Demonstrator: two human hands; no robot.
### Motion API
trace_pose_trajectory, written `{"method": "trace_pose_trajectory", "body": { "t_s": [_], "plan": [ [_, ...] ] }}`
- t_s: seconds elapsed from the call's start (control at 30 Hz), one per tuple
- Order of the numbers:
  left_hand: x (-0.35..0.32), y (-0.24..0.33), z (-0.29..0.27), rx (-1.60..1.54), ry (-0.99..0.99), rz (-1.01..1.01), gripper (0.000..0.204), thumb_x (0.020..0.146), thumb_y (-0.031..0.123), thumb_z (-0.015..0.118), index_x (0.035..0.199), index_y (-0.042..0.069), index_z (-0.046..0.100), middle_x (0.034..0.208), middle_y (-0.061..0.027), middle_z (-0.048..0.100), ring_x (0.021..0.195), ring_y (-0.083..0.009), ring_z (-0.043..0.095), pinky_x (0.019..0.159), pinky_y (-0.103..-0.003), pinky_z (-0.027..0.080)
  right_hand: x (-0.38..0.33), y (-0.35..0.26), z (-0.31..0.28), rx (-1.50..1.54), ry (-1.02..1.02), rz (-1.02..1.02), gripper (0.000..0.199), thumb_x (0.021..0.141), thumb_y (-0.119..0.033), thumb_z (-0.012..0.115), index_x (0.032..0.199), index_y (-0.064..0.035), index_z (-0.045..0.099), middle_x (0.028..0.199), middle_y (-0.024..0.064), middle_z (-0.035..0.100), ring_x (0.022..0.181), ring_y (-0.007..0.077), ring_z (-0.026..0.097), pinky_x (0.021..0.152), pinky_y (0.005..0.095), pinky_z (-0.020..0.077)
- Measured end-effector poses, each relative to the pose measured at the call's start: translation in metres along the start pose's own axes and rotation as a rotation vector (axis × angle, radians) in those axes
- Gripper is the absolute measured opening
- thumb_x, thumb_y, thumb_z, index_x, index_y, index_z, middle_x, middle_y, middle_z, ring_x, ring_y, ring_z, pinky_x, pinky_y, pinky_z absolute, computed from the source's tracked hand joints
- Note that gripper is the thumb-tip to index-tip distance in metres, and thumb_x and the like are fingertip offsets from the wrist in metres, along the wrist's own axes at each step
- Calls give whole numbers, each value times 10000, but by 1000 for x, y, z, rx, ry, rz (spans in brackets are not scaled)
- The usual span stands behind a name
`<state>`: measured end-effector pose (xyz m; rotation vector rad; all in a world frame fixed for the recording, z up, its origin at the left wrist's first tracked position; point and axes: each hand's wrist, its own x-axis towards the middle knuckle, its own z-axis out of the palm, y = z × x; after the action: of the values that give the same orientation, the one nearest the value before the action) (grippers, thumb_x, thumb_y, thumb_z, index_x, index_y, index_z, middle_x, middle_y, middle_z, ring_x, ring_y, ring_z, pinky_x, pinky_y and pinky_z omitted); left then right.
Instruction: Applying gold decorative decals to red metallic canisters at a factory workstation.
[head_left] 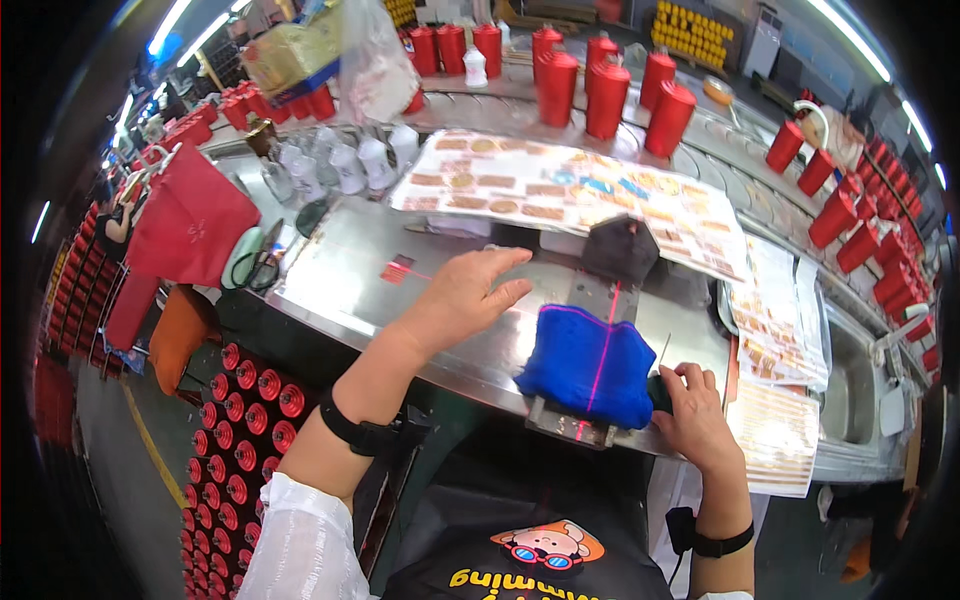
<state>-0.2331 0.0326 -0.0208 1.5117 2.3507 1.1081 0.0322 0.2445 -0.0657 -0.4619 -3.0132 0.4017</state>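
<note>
Black apron cloth with a cartoon patch hangs closest to the lens, below the blue knitted piece, which is pulled over a flat metal form at the near edge of the steel surface. A thin red light line runs down the blue piece's middle. Just right of the blue piece, the right hand rests with fingers curled on a small dark knob; what it grips is mostly hidden. Left of the blue piece, the left hand lies palm-down on the surface, fingers spread wide, holding nothing. Beyond the blue piece lies one long printed transfer sheet of orange-and-tan labels; more such sheets are stacked to its right. Behind the long sheet, about nine red thread cones stand upright. Far left of the blue piece hangs a red bag.
</note>
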Motion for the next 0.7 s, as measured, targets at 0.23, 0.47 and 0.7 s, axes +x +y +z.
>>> {"method": "trace_pose_trajectory", "body": {
  "t_s": [0.23,0.47,0.7],
  "plan": [
    [-18,-27,-9,-18,73,-100,395,878,240,594,1184,-8,573,1154,-186,610,1080,-313,577,911,-365,446,-4,6,6,180,79,62,547,627,-112,771,1099,-1,519,1052,171,458,958,347,480,855,401,419],
    [-10,-60,0,52,117,-1,320,867,225,582,1113,23,616,1096,-182,625,1030,-328,573,895,-401,438,11,23,-40,555,334,78,367,749,24,600,1104,-19,521,1056,151,574,1089,279,557,888,311,433],
    [122,-62,-57,-203,188,-53,258,913,184,552,1077,2,634,966,-54,661,864,-103,578,778,-240,452,191,134,-146,-184,444,-298,280,832,99,477,1055,-4,611,1205,170,578,1125,325,550,934,364,443]
  ]
}}
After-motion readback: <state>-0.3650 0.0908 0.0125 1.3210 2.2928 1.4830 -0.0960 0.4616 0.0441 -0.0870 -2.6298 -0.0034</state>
